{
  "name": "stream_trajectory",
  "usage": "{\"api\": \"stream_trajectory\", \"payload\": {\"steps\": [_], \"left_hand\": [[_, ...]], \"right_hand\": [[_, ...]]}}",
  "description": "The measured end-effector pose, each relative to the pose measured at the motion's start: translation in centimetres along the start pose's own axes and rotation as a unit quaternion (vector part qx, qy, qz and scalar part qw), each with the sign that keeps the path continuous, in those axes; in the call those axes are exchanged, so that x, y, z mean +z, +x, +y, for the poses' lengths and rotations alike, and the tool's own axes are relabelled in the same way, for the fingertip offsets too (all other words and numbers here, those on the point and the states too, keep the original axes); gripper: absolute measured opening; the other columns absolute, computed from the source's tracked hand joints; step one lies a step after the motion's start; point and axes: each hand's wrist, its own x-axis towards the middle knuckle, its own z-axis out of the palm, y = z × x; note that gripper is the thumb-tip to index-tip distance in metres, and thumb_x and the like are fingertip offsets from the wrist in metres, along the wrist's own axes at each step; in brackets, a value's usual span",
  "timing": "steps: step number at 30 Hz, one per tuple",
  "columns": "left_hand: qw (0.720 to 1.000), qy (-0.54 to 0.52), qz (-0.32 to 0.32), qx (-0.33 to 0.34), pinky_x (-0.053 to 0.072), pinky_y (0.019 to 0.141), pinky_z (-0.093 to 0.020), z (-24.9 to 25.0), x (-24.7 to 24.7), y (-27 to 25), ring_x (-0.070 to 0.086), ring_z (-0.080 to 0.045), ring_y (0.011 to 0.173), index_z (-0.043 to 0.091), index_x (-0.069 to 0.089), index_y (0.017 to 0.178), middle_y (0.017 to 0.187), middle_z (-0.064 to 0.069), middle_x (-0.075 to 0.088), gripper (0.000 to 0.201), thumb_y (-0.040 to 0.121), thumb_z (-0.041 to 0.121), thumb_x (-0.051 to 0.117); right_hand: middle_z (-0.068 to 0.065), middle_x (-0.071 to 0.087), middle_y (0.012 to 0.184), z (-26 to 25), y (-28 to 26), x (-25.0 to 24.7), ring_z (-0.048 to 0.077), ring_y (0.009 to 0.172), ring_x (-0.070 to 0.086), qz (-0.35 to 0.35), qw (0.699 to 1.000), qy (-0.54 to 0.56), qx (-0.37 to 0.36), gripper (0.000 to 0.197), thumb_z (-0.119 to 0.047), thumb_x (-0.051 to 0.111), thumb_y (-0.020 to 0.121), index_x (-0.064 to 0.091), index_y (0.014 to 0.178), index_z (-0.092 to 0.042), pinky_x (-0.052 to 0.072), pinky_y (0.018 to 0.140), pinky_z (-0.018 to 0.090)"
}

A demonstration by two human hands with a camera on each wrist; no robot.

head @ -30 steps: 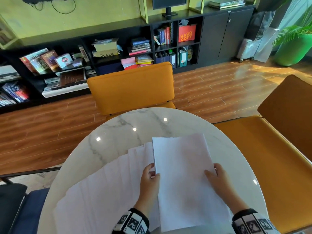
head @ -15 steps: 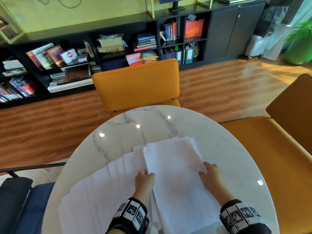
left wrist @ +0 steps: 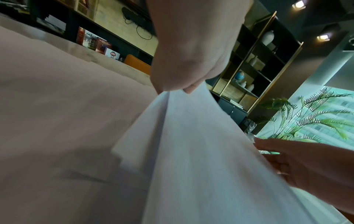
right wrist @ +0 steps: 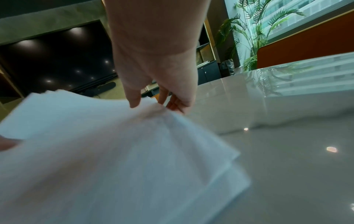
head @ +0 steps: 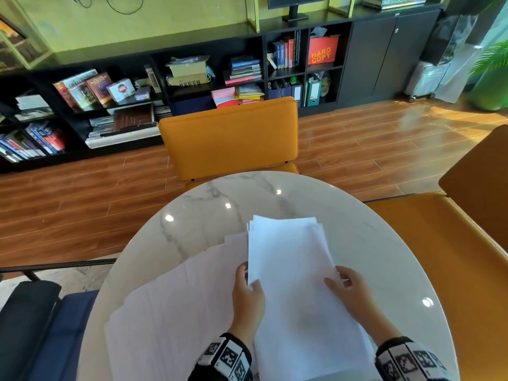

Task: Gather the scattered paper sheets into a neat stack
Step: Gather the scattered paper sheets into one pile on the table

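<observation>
A stack of white paper sheets (head: pixel 291 273) lies in front of me on the round marble table (head: pixel 209 213), its far edges slightly uneven. My left hand (head: pixel 248 284) pinches the stack's left edge (left wrist: pixel 180 97) between thumb and fingers. My right hand (head: pixel 343 281) grips the right edge, thumb on top and fingers at the side (right wrist: pixel 153 103); the sheets lift a little under it. More sheets (head: pixel 176 301) lie fanned out to the left, partly under the stack.
An orange chair (head: pixel 231 136) faces me across the table and another orange seat (head: pixel 439 243) stands on the right. A dark blue seat (head: pixel 55 325) is at lower left. Black bookshelves (head: pixel 192 78) line the far wall.
The stack I held up and tilted has come down towards the table and slid left over the fanned sheets. Both hands stayed on its side edges.
</observation>
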Motion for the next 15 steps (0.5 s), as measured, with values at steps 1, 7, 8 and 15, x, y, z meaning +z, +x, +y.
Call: {"api": "stream_trajectory", "payload": {"steps": [1,7,8,15], "left_hand": [[1.0,-0.017,-0.005,0.006,0.053,0.086,-0.033,0.2,-0.3,-0.2,0.065,-0.023,0.1,0.026,0.055,0.113,0.114,-0.004,0.067,0.04,0.087,-0.003,0.045],[0.995,-0.096,-0.028,-0.022,0.057,0.084,-0.039,0.5,-1.9,-1.1,0.067,-0.02,0.096,0.034,0.052,0.102,0.106,0.001,0.067,0.033,0.087,0.005,0.057],[0.994,-0.102,-0.031,-0.029,0.056,0.089,-0.043,0.5,-2.1,-1.2,0.067,-0.022,0.098,0.035,0.052,0.101,0.108,-0.001,0.067,0.033,0.087,0.006,0.057],[0.995,-0.075,-0.041,-0.042,0.051,0.076,-0.03,-0.5,-3.4,-1.2,0.063,-0.018,0.09,0.024,0.048,0.115,0.103,0.0,0.063,0.033,0.09,0.004,0.05]], "right_hand": [[0.009,0.06,0.11,0.1,-0.1,-0.4,0.024,0.092,0.06,-0.008,0.999,0.04,0.005,0.058,-0.027,0.072,0.078,0.05,0.129,-0.012,0.051,0.084,0.038],[0.005,0.068,0.112,-1.0,-1.4,-2.7,0.023,0.095,0.069,-0.098,0.986,0.138,0.011,0.061,-0.04,0.073,0.075,0.05,0.128,-0.021,0.055,0.088,0.04],[0.004,0.072,0.106,-1.4,-1.7,-2.7,0.021,0.09,0.071,-0.111,0.985,0.128,0.007,0.05,-0.039,0.072,0.076,0.059,0.119,-0.019,0.056,0.086,0.041],[0.005,0.071,0.081,-2.5,-1.8,-0.5,0.01,0.059,0.069,-0.078,0.992,0.097,-0.006,0.022,-0.009,0.067,0.082,0.063,0.103,-0.004,0.052,0.051,0.02]]}}
